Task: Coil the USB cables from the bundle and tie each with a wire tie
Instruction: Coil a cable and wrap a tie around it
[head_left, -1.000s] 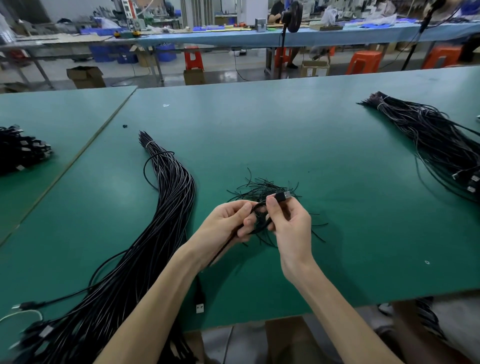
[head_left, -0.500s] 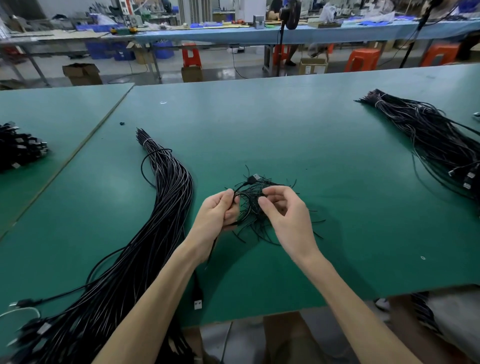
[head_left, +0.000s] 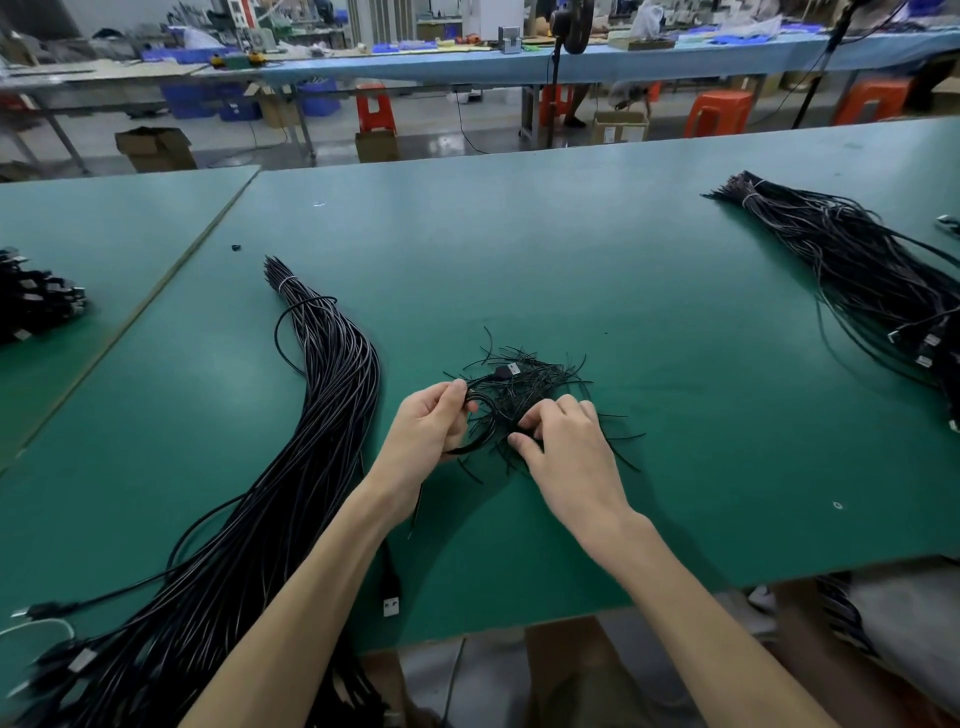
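Left hand (head_left: 426, 423) has its fingers curled round a small coil (head_left: 470, 445) of one cable. It is held low over the table (head_left: 597, 249), at the near-left edge of the ties (head_left: 545, 382), and its plug (head_left: 507, 370) pokes out over that pile. Right hand (head_left: 569, 449) is palm-down on the ties, fingers bent and thumb and forefinger close together. We cannot tell whether a tie is actually pinched between them. The uncoiled bundle (head_left: 332, 395) lies just left of the hands and runs off the near edge. A second bundle (head_left: 852, 270) lies well apart at far right. Handling, our judgement: the cable is light and limp but a little springy, with a smooth jacket, so the loops will likely fan open or slip if the grip slackens. We would hold it across the loops where they bunch together, leaving the middle of the coil free for the tie. The ties look thin and wiry and lie tangled, so they are liable to lift in clumps. We would take one by its free end and draw it out sideways. Writing: none legible on plug, cables or ties. Labels on the background boxes are too small to make out.
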